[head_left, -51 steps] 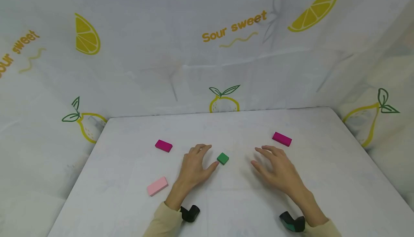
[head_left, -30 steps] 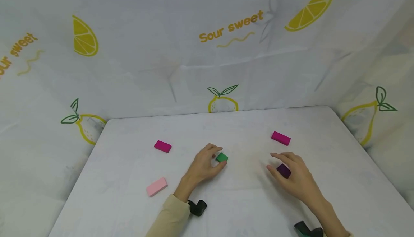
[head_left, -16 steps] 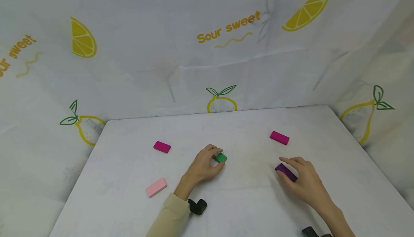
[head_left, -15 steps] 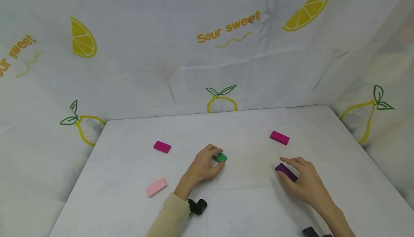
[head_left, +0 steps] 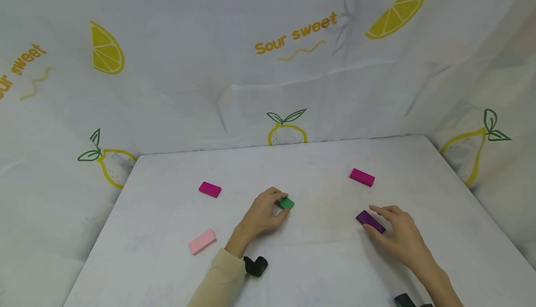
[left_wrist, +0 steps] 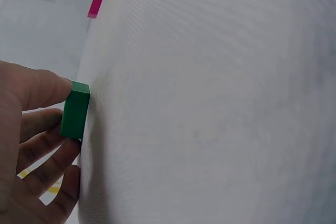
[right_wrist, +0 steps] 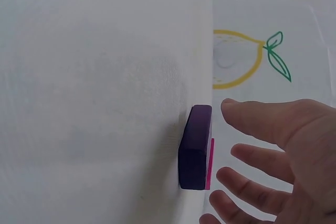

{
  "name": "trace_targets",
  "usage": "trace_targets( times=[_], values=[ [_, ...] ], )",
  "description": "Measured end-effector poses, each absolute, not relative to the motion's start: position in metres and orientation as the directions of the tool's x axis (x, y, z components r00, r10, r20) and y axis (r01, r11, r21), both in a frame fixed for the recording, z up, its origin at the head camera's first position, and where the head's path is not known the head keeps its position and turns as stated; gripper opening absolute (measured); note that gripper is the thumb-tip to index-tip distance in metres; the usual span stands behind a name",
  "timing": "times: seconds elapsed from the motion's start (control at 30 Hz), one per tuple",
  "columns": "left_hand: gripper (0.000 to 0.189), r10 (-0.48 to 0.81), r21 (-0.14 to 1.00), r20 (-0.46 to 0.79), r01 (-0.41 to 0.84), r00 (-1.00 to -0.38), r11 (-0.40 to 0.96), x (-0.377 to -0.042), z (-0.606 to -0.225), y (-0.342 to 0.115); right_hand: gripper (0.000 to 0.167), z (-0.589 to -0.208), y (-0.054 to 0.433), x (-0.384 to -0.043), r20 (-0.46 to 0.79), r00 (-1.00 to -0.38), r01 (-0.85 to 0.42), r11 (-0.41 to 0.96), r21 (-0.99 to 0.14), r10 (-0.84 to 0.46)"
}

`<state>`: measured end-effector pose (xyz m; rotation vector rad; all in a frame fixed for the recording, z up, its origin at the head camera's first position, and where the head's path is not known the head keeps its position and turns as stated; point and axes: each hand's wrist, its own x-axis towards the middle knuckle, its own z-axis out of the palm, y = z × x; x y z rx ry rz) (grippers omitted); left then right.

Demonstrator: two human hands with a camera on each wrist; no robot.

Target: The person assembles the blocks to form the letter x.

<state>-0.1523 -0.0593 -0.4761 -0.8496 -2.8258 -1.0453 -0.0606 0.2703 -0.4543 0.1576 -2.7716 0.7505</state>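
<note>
Near the middle of the white table, my left hand point(head_left: 261, 211) pinches a small green block point(head_left: 286, 203) between thumb and fingers. In the left wrist view the thumb lies against one end of the green block point(left_wrist: 76, 109), with fingertips at its far side. On the right, a dark purple oblong block point(head_left: 370, 221) lies flat on the table. My right hand point(head_left: 398, 232) hovers beside it, fingers spread and loosely bent. The right wrist view shows a gap between the thumb and the purple block point(right_wrist: 195, 148); nothing is held there.
One magenta block point(head_left: 210, 189) lies at the back left and another magenta block point(head_left: 362, 177) at the back right. A pink block point(head_left: 202, 242) lies left of my left forearm. Behind the white table point(head_left: 318, 274) hangs a lemon-printed cloth point(head_left: 176, 65).
My left hand has moved right to the green block and taken it between thumb and fingers. The right hand has drawn off to the right, uncovering the purple block.
</note>
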Motion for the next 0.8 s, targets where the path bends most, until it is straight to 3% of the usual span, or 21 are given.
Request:
trace_targets(
  times=[0.8],
  values=[
    [0.032, 0.496, 0.586, 0.157, 0.485, -0.854, 0.649, -0.1548, -0.4762, -0.0598, 0.040, -0.4569, 0.2698, -0.0675, 0.129, -0.992, -0.076, 0.859, -0.506, -0.012]
  ],
)
